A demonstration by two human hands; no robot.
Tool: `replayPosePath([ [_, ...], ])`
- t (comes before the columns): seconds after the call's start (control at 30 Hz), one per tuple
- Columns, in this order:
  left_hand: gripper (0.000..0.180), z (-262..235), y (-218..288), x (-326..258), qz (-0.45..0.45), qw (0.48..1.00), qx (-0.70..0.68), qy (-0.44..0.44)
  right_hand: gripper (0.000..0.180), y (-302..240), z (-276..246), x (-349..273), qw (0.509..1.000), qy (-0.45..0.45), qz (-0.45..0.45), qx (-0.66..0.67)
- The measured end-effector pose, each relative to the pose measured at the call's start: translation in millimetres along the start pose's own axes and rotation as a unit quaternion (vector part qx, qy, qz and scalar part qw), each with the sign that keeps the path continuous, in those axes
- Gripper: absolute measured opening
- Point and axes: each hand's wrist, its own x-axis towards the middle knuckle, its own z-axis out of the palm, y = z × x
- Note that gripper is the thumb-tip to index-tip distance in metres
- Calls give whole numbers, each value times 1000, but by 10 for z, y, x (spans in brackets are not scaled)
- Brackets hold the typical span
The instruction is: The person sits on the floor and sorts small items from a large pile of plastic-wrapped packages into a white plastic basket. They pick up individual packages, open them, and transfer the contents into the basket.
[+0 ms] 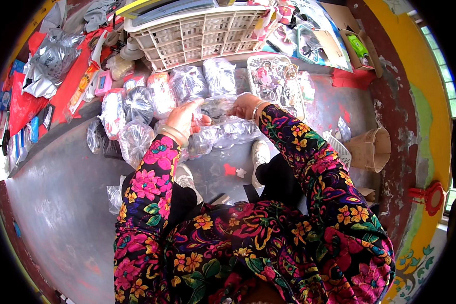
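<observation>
A clear plastic bag (pixel 219 107) with small items inside stretches between my two hands, above a row of other filled bags. My right hand (pixel 246 105) has its fingers curled on the bag's right end. At the left end is my left hand (pixel 185 117), thumb and fingers spread apart, with the thumb against the plastic. Just below lie more clear filled bags (pixel 233 133), close to my shoes. Beyond my hands sit two knotted bags (pixel 188 82) of dark items. What exactly the held bag contains is too small to make out.
A cream plastic crate (pixel 202 36) stands at the far side. Right of my hands is a shallow tray (pixel 277 81) of small accessories. A brown cardboard container (pixel 372 149) and a white basket (pixel 339 149) stand near the right wall. Red sheets and packages (pixel 81 86) lie far left.
</observation>
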Motion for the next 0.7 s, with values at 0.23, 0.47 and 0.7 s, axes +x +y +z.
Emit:
replayPosePath([
  [0.23,34,-40,-20,-5,8,1000,-14,6,42,-310,-114,-250,942,31,-27,-332],
  [0.47,37,23,-29,48,11,1000,3,0,43,-216,112,-255,926,179,-199,-266],
  [0.7,37,11,2,23,-2,1000,12,11,24,-519,226,-235,909,132,-42,-393],
])
